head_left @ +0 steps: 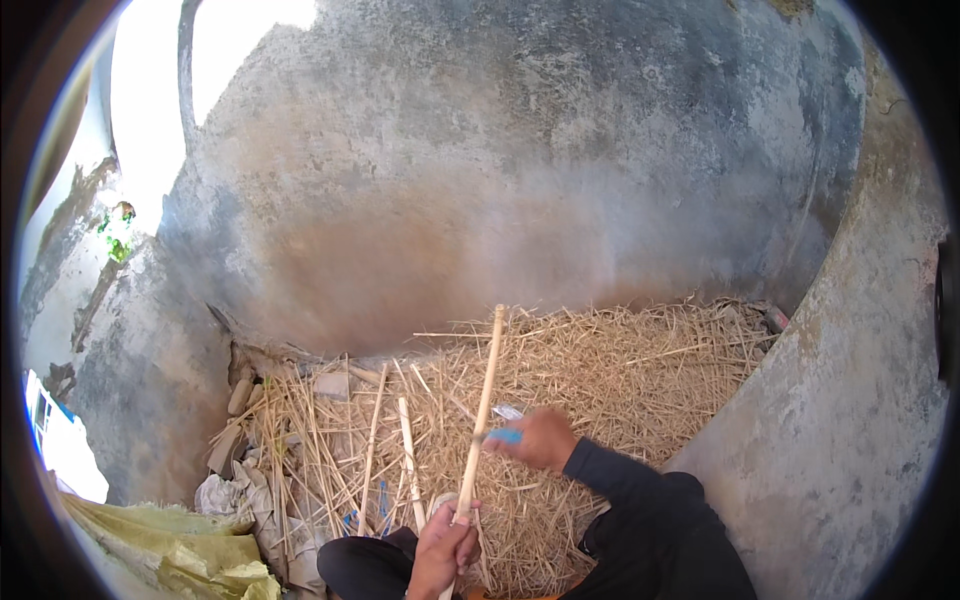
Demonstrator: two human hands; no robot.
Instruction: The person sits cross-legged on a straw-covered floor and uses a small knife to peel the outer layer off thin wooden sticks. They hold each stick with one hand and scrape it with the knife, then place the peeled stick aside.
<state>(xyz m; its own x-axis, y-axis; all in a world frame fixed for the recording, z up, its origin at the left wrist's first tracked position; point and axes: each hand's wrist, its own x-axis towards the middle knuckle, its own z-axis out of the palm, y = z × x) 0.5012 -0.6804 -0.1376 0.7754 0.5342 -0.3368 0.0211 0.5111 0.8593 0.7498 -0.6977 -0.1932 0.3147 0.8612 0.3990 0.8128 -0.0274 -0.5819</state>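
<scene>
pale stick (487, 385) is gripped low on its length by the left hand (443, 548), whose fingers are wrapped around it. above and right of that grip, a blue-handled tool (506, 436) is held in the curled right hand (547, 440), seemingly against the stick. shaving or scraping appears to be under way; a steady left hold and controlled stroke would be called for next. its long axis is directed away from the left grip, leaning slightly right, the free tip pointed toward the wall (560, 200).
</scene>
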